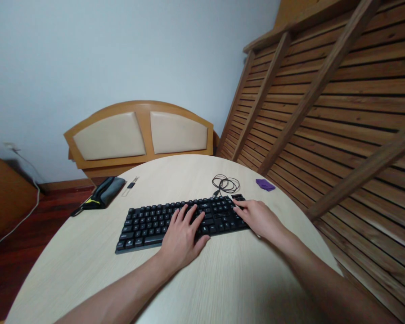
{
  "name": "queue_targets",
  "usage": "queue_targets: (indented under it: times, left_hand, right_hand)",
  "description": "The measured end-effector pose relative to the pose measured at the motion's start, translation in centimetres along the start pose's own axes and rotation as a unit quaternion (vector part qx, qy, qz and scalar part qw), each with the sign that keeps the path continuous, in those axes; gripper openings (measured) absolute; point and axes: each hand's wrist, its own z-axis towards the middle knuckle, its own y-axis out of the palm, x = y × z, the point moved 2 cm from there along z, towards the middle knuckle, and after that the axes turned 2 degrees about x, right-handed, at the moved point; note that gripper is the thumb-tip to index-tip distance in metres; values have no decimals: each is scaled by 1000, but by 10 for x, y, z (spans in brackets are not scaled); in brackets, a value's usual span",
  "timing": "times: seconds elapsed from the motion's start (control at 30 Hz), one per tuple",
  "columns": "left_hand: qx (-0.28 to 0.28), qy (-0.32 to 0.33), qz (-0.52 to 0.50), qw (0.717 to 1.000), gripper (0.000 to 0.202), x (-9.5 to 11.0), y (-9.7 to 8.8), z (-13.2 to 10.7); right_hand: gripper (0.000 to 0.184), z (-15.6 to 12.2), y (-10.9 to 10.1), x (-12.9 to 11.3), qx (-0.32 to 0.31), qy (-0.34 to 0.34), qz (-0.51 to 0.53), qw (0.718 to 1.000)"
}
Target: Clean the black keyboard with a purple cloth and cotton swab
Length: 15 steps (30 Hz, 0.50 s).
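A black keyboard (pixel 148 222) lies on a round, pale wood-grain table (pixel 222 279). My left hand (pixel 182 236) rests over its middle, fingers spread across the keys. At the number-pad end is my right hand (pixel 256 217), palm down, with thumb and finger close together at the keys. Whatever sits between those fingertips is too small to make out. The coiled black cable (pixel 225 183) lies just behind the keyboard, its plug near the back edge. A wire keycap puller (pixel 131 185) with a dark middle lies behind the keyboard's left part.
A black and grey pouch (pixel 108 191) with a yellow stripe lies at the table's left edge. A folded purple cloth (pixel 265 184) is at the back right. Beyond the table stand a padded headboard (pixel 141 106) and, on the right, a slatted wooden frame (pixel 324 117).
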Motion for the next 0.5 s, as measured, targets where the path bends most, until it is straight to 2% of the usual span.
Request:
queue_targets:
  times: [0.5]
  left_hand:
    - [4, 2, 6, 1000, 60, 1, 0, 0]
  right_hand:
    - [42, -29, -4, 6, -29, 15, -4, 999]
